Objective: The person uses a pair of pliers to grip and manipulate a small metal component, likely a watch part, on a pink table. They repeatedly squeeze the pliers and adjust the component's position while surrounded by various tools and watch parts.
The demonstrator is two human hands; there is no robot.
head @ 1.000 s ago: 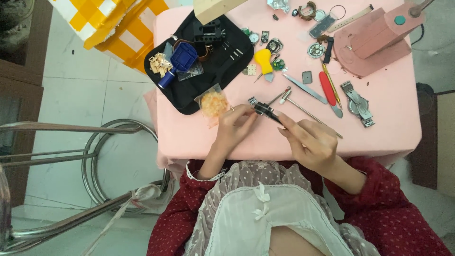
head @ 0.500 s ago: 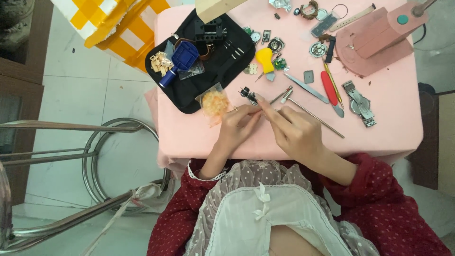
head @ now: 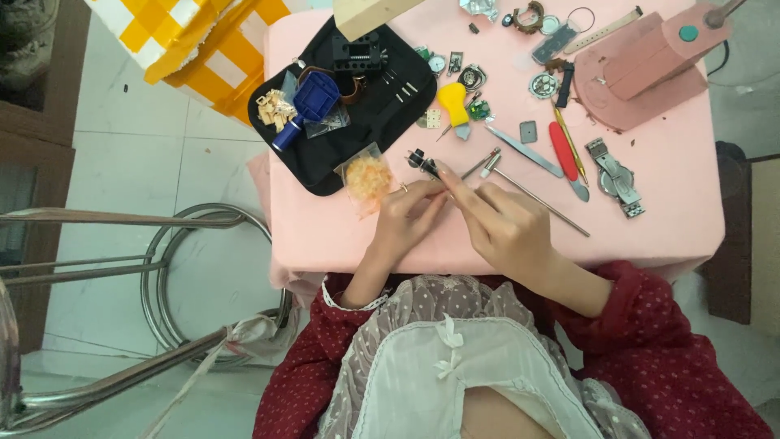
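Head view: both hands meet near the middle of the bench's near edge. Left hand (head: 404, 218) and right hand (head: 505, 232) pinch a small dark tool (head: 423, 162) between fingertips, its tip pointing toward the far side. Just beside the left hand lies a clear bag of orange bits (head: 367, 176), touching a black tool mat (head: 357, 106). Beyond the right hand lie a thin metal rod (head: 536, 197), tweezers (head: 524, 150) and a red-handled tool (head: 564, 154) on the pink bench (head: 650, 219).
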